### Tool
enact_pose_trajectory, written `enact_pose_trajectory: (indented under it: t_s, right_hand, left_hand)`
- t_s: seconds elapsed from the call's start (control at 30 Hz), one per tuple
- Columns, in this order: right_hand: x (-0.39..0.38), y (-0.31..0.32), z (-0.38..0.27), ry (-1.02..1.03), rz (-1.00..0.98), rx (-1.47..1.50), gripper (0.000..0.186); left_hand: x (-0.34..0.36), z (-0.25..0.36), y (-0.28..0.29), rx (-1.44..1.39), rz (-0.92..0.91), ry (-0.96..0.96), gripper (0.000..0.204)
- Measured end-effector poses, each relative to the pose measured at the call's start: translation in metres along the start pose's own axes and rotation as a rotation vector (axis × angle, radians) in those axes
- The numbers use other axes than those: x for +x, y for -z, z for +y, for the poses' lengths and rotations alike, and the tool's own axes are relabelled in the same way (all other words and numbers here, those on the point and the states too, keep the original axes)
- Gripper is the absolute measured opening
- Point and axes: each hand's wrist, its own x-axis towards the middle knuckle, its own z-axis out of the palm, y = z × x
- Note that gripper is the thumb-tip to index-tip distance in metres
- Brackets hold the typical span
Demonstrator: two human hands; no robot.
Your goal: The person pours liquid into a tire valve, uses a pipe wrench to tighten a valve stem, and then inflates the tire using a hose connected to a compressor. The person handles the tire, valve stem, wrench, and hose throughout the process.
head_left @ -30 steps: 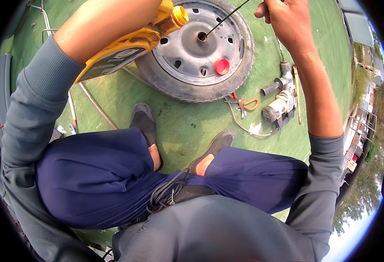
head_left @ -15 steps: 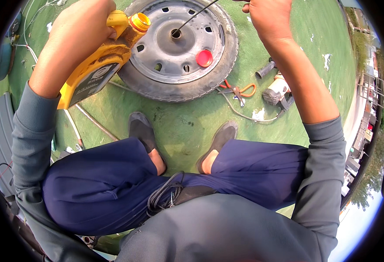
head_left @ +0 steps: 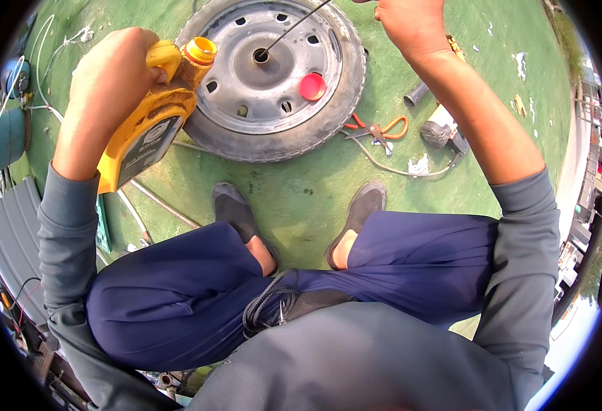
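My left hand (head_left: 114, 85) is closed round the handle of a yellow oil jug (head_left: 119, 154), stained brown near the top. The jug's mouth is uncapped and sits by the left side of a wheel with a grey steel rim (head_left: 263, 109) and black tyre (head_left: 273, 147), lying flat. A thin metal rod (head_left: 301, 24) slants from the wheel's centre hole up toward my right hand (head_left: 414, 24). Those right fingers are closed on its upper end, partly cut off by the top edge. A red screw cap (head_left: 312, 86) rests on the rim.
Orange-handled pliers (head_left: 381, 130) lie right of the tyre on the green floor (head_left: 294, 226). Beyond them are a power tool (head_left: 441, 127) with a cord and a dark cylindrical piece (head_left: 416, 94). A teal tank (head_left: 7, 140), a grey ribbed case (head_left: 13, 219) and hoses stand or lie at left.
The view has shifted slightly. Relative to the wheel, the jug in my left hand is a little nearer to me. The rod remains in the centre hole, and both grips stay closed.
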Motion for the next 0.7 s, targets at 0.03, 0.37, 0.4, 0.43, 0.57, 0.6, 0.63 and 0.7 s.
enact_pose_trajectory:
  t_s: [0.03,0.37,0.4,0.43,0.57,0.6,0.63,0.7]
  right_hand:
    - [0.002,0.002,0.005,-0.004,0.009,0.023,0.024]
    - [0.002,0.012,0.021,0.014,0.043,0.067,0.025]
    - [0.005,0.014,0.023,0.024,0.046,0.056,0.025]
    - [0.009,0.017,0.026,0.034,0.048,0.044,0.025]
    - [0.002,0.018,0.017,0.158,0.024,-0.011,0.023]
    - [0.003,0.019,0.015,0.148,0.023,-0.035,0.022]
    - [0.006,0.020,0.015,0.138,0.023,-0.059,0.022]
    - [0.008,0.020,0.010,0.131,0.015,-0.092,0.021]
  left_hand:
    - [0.001,0.001,0.000,0.003,0.016,-0.016,0.037]
    - [0.006,0.007,0.002,0.031,-0.055,-0.023,0.037]
    - [0.007,0.009,0.003,0.036,-0.053,-0.029,0.036]
    - [0.007,0.011,0.004,0.040,-0.051,-0.036,0.036]
    - [0.007,0.008,0.001,0.036,-0.019,-0.056,0.035]
    - [0.007,0.009,0.002,0.034,-0.031,-0.045,0.035]
    - [0.007,0.011,0.003,0.032,-0.043,-0.034,0.035]
    - [0.008,0.011,0.004,0.032,-0.057,-0.022,0.035]
